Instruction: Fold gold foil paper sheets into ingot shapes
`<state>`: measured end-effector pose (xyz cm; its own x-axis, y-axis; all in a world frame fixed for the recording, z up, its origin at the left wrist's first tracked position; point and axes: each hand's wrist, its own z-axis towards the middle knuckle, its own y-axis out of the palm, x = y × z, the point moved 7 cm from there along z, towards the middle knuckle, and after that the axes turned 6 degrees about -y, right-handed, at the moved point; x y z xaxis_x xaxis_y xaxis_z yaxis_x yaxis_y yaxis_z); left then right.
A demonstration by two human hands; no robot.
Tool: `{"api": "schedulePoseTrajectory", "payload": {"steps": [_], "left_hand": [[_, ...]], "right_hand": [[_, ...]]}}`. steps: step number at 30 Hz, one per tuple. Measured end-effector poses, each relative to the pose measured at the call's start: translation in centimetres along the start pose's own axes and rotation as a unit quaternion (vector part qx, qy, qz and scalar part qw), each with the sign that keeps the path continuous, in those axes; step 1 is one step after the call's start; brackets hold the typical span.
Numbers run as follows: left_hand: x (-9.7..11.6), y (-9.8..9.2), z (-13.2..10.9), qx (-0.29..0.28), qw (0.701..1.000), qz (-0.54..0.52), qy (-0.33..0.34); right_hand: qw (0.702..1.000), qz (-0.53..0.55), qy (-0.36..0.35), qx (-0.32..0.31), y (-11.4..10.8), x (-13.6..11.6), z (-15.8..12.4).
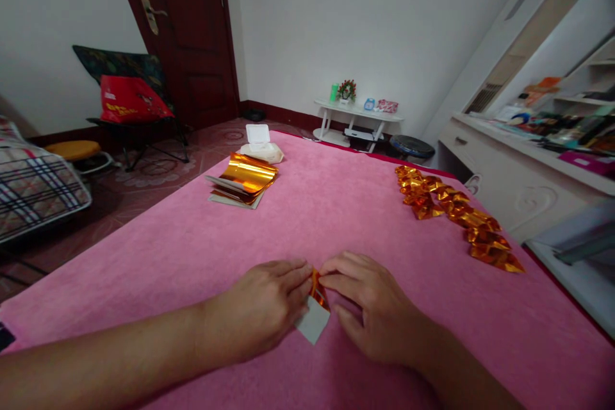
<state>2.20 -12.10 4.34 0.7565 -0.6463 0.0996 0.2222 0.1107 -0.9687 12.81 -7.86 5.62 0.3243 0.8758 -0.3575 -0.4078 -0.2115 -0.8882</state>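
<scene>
While resting the nearly flat left hand (276,301) on the gold paper (314,317), touches its far right edge with the loosely curled right hand (372,307); has it between both on the pink tabletop (312,218), pointing longways ahead, nearer the left.

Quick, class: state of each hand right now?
Left hand: open, fingers laid on the left side of the foil paper.
Right hand: fingers bent at the foil paper's right side; whether it grips cannot be told.
</scene>
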Motion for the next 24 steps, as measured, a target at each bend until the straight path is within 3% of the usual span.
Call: {"api": "schedulePoseTrajectory", "payload": {"steps": [4,7,11,15,19,24], "left_hand": [[0.2,0.0,-1.1,-0.038,0.997,-0.064,-0.013],[0.0,0.1,-1.5,-0.029,0.997,-0.066,0.002],[-0.6,0.0,-0.5,0.015,0.997,-0.054,0.059],[-1.8,-0.1,1.3,0.019,0.985,-0.141,0.095],[-3.4,-0.4,1.9,0.028,0.978,-0.203,0.050],[-4.6,-0.7,1.6,0.034,0.955,-0.291,-0.054]], "right_hand": [[1.000,0.007,-0.012,-0.014,0.1,-0.4,-0.2],[0.999,0.013,-0.036,-0.025,0.4,-0.8,-0.2],[0.999,0.035,-0.034,-0.021,0.5,-0.6,0.1],[0.996,0.086,0.032,0.008,0.9,1.0,0.4],[0.985,0.141,0.098,0.023,1.6,2.6,0.5],[0.980,0.164,0.113,0.028,1.8,2.7,0.5]]}}
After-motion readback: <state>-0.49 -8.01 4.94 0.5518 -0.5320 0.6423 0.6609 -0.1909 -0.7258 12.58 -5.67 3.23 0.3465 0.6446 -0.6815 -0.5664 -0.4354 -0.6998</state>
